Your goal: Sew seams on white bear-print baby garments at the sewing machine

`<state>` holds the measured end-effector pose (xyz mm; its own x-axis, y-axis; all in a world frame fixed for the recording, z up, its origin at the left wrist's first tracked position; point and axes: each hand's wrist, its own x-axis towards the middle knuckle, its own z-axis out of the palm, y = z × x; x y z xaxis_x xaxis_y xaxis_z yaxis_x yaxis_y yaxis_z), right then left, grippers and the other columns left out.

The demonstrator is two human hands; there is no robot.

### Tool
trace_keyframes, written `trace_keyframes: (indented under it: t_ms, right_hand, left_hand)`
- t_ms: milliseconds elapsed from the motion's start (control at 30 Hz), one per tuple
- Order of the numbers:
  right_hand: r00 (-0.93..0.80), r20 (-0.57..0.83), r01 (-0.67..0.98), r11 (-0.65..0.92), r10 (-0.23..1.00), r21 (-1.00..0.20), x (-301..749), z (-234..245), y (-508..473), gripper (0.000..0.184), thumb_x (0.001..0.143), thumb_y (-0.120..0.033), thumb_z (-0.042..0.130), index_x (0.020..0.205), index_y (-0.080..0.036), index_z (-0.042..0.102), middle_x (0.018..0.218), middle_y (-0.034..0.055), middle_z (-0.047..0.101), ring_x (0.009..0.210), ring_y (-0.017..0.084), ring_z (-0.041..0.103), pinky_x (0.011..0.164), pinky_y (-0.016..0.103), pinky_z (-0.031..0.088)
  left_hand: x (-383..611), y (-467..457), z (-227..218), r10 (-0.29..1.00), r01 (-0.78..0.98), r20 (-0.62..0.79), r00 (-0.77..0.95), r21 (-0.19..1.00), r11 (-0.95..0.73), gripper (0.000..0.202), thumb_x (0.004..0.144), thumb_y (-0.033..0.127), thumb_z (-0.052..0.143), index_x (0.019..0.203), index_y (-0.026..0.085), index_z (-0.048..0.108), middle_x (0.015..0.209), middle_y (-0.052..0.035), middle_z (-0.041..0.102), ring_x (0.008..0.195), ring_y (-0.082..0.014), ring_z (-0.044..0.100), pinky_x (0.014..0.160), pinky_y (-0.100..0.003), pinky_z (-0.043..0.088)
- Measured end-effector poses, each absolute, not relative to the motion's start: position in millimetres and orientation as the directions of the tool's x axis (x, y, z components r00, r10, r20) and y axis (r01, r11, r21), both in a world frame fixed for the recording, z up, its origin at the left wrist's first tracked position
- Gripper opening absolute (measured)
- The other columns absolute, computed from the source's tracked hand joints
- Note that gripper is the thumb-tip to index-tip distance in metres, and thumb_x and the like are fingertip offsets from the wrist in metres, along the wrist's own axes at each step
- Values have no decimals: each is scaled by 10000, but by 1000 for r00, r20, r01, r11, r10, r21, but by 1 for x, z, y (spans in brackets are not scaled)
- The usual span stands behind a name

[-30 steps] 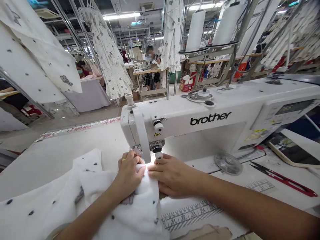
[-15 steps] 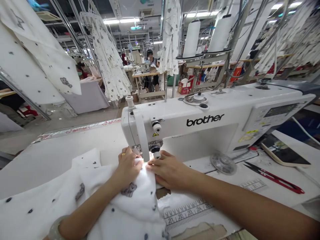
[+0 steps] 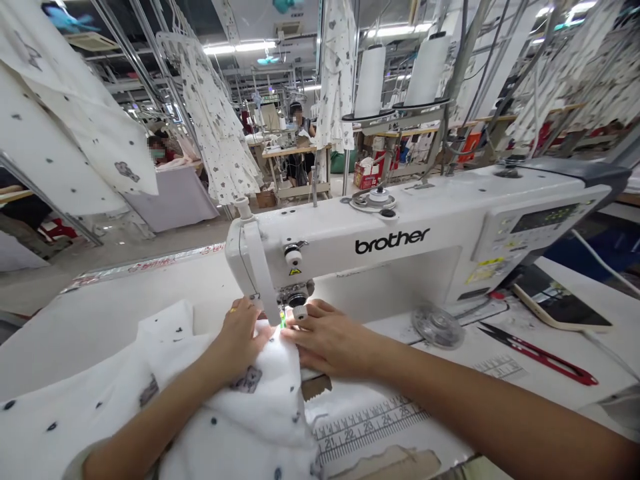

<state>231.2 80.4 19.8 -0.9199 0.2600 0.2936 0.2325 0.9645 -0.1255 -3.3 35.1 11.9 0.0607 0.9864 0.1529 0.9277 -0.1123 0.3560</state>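
White fabric (image 3: 215, 421) printed with small bears and dark dots lies bunched on the bed of a white sewing machine (image 3: 345, 260). At the needle area, my left hand (image 3: 240, 340) grips the fabric from the left, its thumb pointing toward the presser foot. My right hand (image 3: 333, 339) pinches the right edge of the same cloth, fingertips close beside the foot. A white strip (image 3: 261, 270) hangs down the machine's head in front of the needle. Green light or a green part shows between the hands; the needle tip is hidden.
Red-handled thread snips (image 3: 540, 353), a clear bobbin case-like disc (image 3: 437, 327) and a phone (image 3: 560, 300) lie on the right. A printed ruler (image 3: 370, 427) runs along the front. Thread cones (image 3: 371, 83) stand behind; printed garments (image 3: 210, 120) hang beyond. Other people sit at distant tables.
The view has shifted, so the machine and both hands appear further left. My left thumb and fingers have spread slightly at the cloth. A green spot now shows near the needle.
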Motion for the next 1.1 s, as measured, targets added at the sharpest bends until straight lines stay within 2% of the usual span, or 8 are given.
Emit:
trace_keyframes:
  t_ms: [133, 233, 367, 533, 633, 733, 900, 1100]
  right_hand:
    - [-940, 303, 164, 986, 158, -4, 234, 23, 85, 278, 947, -423, 604, 983, -147, 607, 1008, 62, 639, 949, 199, 503, 963, 359, 364]
    - [-957, 291, 50, 995, 22, 90, 234, 23, 86, 362, 960, -501, 559, 832, -164, 596, 834, 32, 624, 831, 189, 511, 852, 339, 405]
    - [-924, 306, -177, 965, -231, 195, 232, 26, 75, 354, 982, -458, 533, 797, -165, 608, 770, 29, 592, 766, 179, 514, 746, 325, 416]
    - [-804, 387, -355, 887, -451, 295, 229, 24, 47, 213, 968, -200, 495, 888, -125, 678, 885, 97, 632, 786, 176, 579, 668, 308, 442]
    - [-800, 384, -360, 881, -461, 307, 226, 16, 37, 254, 936, -152, 473, 787, -135, 678, 784, 89, 624, 682, 163, 581, 588, 299, 446]
    - [-810, 426, -309, 911, -403, 274, 226, 8, 36, 243, 918, -131, 474, 754, -148, 653, 682, 35, 572, 606, 144, 548, 528, 291, 427]
    - [-815, 483, -240, 946, -319, 220, 227, 5, 39, 238, 926, -134, 490, 715, -166, 594, 657, -6, 540, 606, 127, 526, 515, 284, 408]
    - [-901, 365, -174, 966, -235, 193, 230, 8, 51, 183, 944, -114, 493, 790, -165, 578, 715, -5, 577, 674, 131, 544, 533, 285, 396]
  left_hand:
    - [-5, -7, 38, 894, 878, 211, 395, 201, -435, 363, 893, 369, 567, 1236, 248, 567, 1278, -81, 584, 1213, -282, 510, 1011, -431, 439]
    - [-1, -35, 40, 783, 777, 184, 594, 120, -617, 369, 901, 345, 600, 1261, 292, 542, 1182, -44, 644, 1107, -247, 584, 963, -371, 481]
    - [0, -47, 26, 860, 823, 206, 466, 254, -507, 182, 970, 191, 427, 1000, 262, 592, 859, -14, 639, 830, -183, 618, 792, -314, 523]
    - [-6, -42, 28, 888, 838, 277, 366, 317, -444, 155, 962, 208, 423, 967, 234, 577, 930, -59, 640, 898, -197, 626, 740, -298, 541]
    - [-4, -38, 30, 795, 785, 260, 547, 170, -596, 174, 924, 157, 464, 1023, 231, 586, 1207, -83, 635, 1208, -226, 557, 1036, -376, 464]
    - [-1, -34, 25, 730, 733, 171, 662, 60, -678, 241, 910, 114, 467, 1093, 228, 574, 1342, -56, 600, 1314, -183, 497, 1203, -390, 274]
    - [-1, -29, 18, 724, 725, 143, 674, 61, -686, 234, 913, 112, 466, 1078, 230, 582, 1342, -46, 614, 1294, -154, 524, 1209, -350, 261]
    - [1, -11, 18, 771, 763, 144, 620, 116, -635, 245, 934, 87, 385, 1007, 214, 582, 1324, -61, 620, 1241, -171, 564, 1171, -394, 328]
